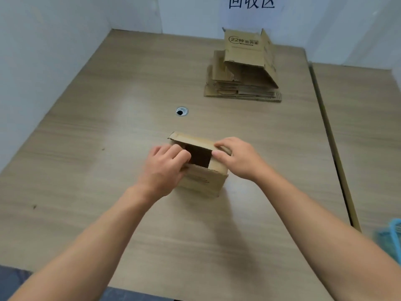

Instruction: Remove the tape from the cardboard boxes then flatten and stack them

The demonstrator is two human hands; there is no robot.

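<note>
Wood-grain table (86,170): fills most of the view and is bounded by pale walls on the left and at the back. A second table (358,127) of the same finish adjoins it on the right, with a dark seam between the 2.

Wall sign (251,2): white sheet with dark printed characters, fixed to the back wall above the far right part of the table; only its lower part is in view.

Stack of flattened cardboard (243,93): lies at the far right of the table, directly below the sign. On top of it rests 1 printed box (245,51), only partly collapsed and leaning, with its printed panel facing the camera.

Small cardboard box (204,180): stands on the table at centre, well apart from the stack, top open and the interior dark.

Left hand (165,168): fingers curled over the left edge of the box opening, gripping the cardboard there; the fingertips are blurred.

Right hand (236,157): fingers laid across the right flap with the thumb on its near side, pinching that flap.

Blue object (390,237): at the right edge of the view, cut off and blurred; its nature cannot be determined.

Round cable hole (181,111): set in the tabletop, between the small box and the back wall.
</note>
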